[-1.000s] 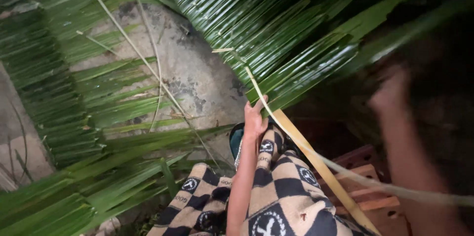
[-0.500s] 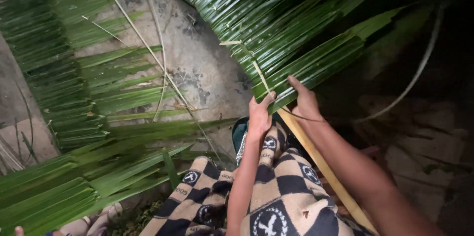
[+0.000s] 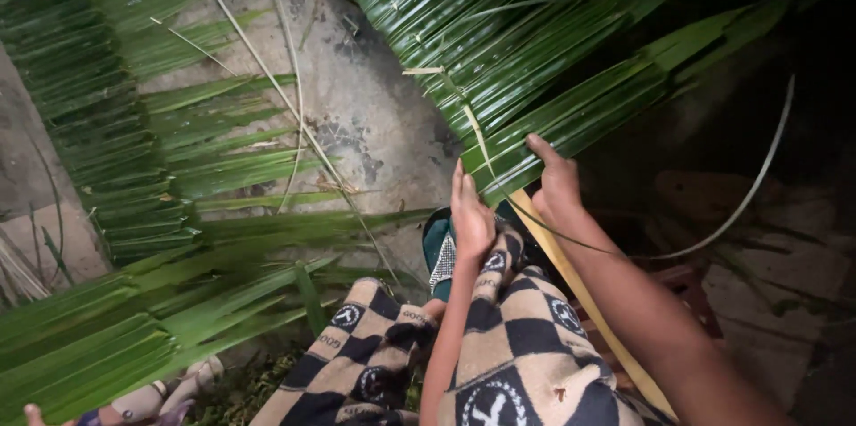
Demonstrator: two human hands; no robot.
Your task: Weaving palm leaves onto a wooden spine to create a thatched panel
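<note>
A panel of overlapping green palm leaflets slants down toward my knees. My left hand rests with flat fingers on the panel's lower edge. Just to its right, my right hand pinches that same lower edge, its forefinger stretched out over the leaflets. A thin pale strip runs from my right hand and curves up to the right. Under both hands a yellow stem slants across my lap, which is covered in checked black-and-tan cloth.
A second woven leaf panel lies on the concrete floor at the left, with loose green fronds below it. Thin pale midribs cross the floor. Reddish wood shows at right. Someone's fingers appear bottom left.
My right hand came in from the blurred right side and took hold of the panel's lower edge beside my left hand. The thin strip now trails off to the right.
</note>
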